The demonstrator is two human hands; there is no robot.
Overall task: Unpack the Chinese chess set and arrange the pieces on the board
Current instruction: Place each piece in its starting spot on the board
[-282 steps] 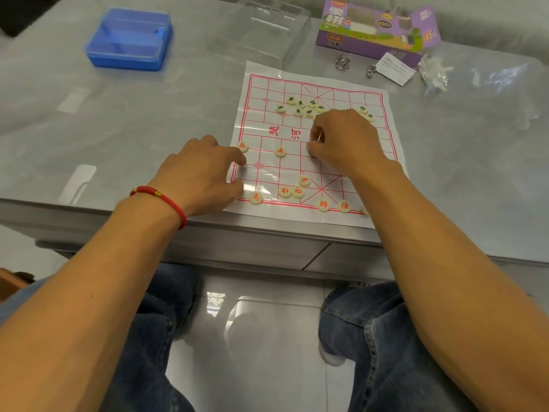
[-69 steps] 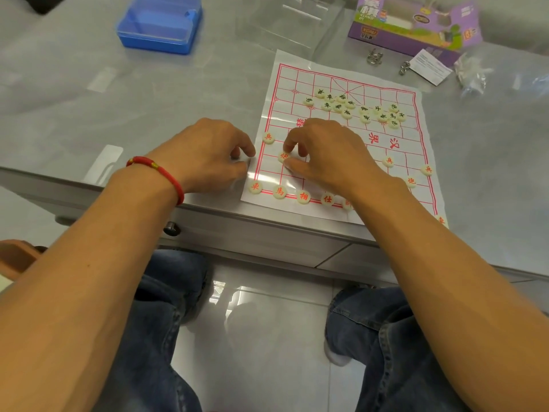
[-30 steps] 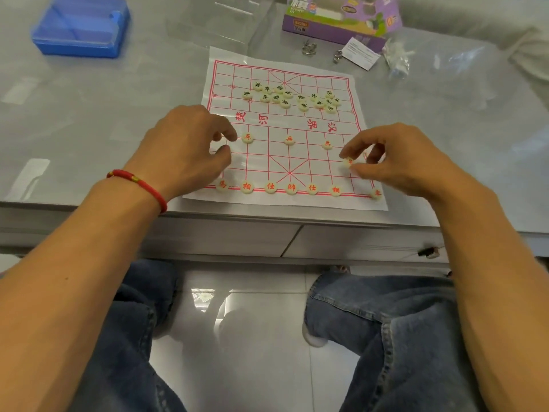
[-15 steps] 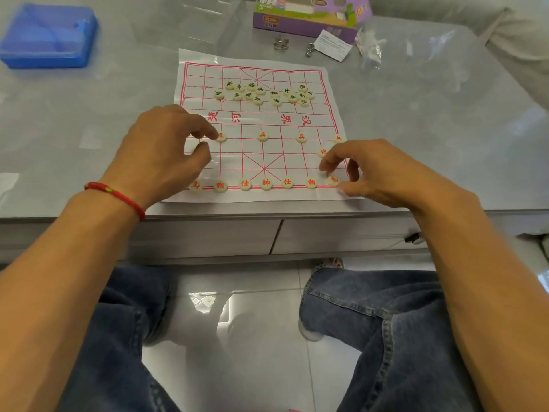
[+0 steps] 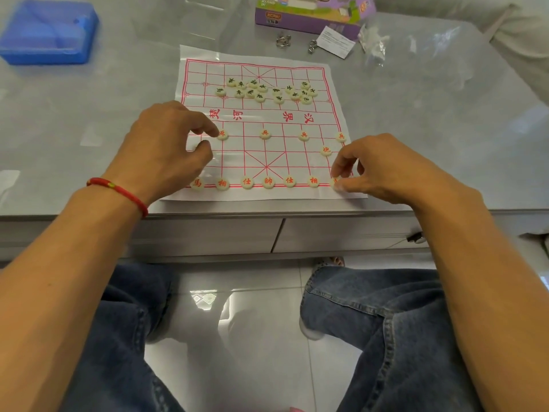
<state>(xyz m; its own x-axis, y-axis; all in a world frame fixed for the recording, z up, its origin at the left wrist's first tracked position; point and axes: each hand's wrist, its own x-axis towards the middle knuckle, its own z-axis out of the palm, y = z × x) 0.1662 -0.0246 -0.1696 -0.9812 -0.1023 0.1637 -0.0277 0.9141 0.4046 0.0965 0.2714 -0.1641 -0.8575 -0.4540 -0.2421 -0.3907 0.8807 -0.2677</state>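
Knees in denim fill the lower frame; above them, at the table (image 5: 89,162) edge, we see the paper board (image 5: 261,123) at centre. Near its lower right corner our right hand (image 5: 383,171) has come down from the cannon (image 5: 326,150) it was nudging a second ago, and its thumb and forefinger now pinch a red piece (image 5: 335,182) on the back rank; most of that piece is hidden. Left of it the back rank (image 5: 268,181) stands in line, one piece per point, and that row looks unchanged. At middle left our left hand (image 5: 166,153) stays planted on the board's edge, fingers curled, forefinger tip touching the leftmost visible soldier (image 5: 222,134); whether it grips anything we cannot tell. Three more soldiers (image 5: 303,135) sit along the same row. We judge the red side nearly complete, its right corner being settled. Beyond the river, in the upper centre, the dark-lettered pieces (image 5: 267,90) lie clustered and unsorted, so half the arranging remains. At the upper left a blue box (image 5: 49,32) rests; at the top a purple carton (image 5: 312,13).
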